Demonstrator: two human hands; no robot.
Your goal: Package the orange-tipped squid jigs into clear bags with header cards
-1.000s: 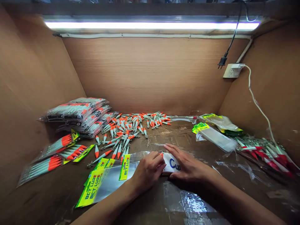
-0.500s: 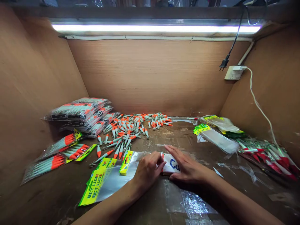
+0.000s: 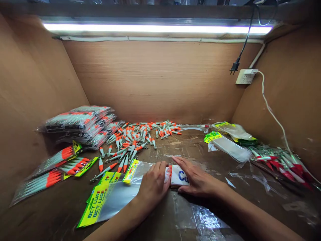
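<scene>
My left hand [image 3: 154,179] is closed over a group of fishing lures, mostly hidden beneath it; their orange ends [image 3: 169,172] show beside its fingers. A clear bag with a yellow BCT LURE header [image 3: 130,171] runs under this hand from the left. My right hand [image 3: 199,177] grips a small white block [image 3: 178,176] marked in blue with "Cu", thumb at the near side and fingers across the far side. The block's left edge meets the orange ends. More header bags [image 3: 96,204] lie fanned out left of my left forearm.
Loose orange-and-white lures [image 3: 135,140] are spread at the back. Packed lures [image 3: 82,125] are stacked at the left, with filled bags [image 3: 43,180] in front. Clear bags [image 3: 230,147] and red-and-white lures [image 3: 283,167] lie right. A white cable [image 3: 267,103] hangs from the socket [image 3: 245,77].
My left hand has gone from pinching at the block's left edge to lying over the lures, exposing their orange ends. My right hand keeps its hold on the block. The view has shifted slightly.
</scene>
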